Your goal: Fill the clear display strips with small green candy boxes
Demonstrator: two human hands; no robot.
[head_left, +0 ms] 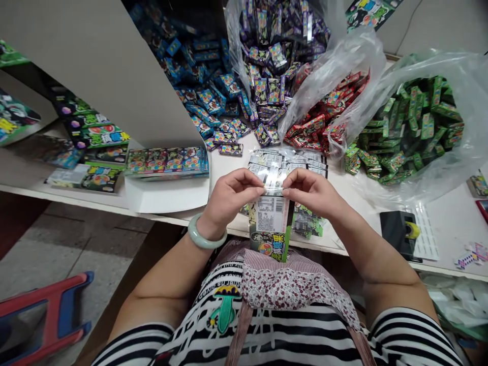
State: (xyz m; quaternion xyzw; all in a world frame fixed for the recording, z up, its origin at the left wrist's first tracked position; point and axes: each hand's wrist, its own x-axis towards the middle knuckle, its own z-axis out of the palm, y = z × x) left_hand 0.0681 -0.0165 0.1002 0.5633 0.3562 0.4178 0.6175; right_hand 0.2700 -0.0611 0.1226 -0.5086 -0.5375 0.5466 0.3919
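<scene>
Green-and-black printed card packet (270, 229), barcode label up, sits at the front edge of the white table (450, 223), overhanging toward the person's lap. Clear film strip (273, 189) runs across its top, pinched between both hands. Left hand (229, 198), pale green jade bangle (206, 233) on the wrist, and right hand (310, 193) both narrow, fingertips nearly meeting on the film. Stack of white-backed packets (285, 162) lies just beyond the hands. Heaps of blue packets (202, 86), purple packets (270, 56), red packets (320, 117) and green packets (404, 127) sit further back, the green in a clear plastic bag (465, 86). Black tape dispenser with yellow roll (398, 231) on the right. Green-and-black display cards (95, 134) on the left. Red-and-blue plastic stool (46, 315) on the floor.
</scene>
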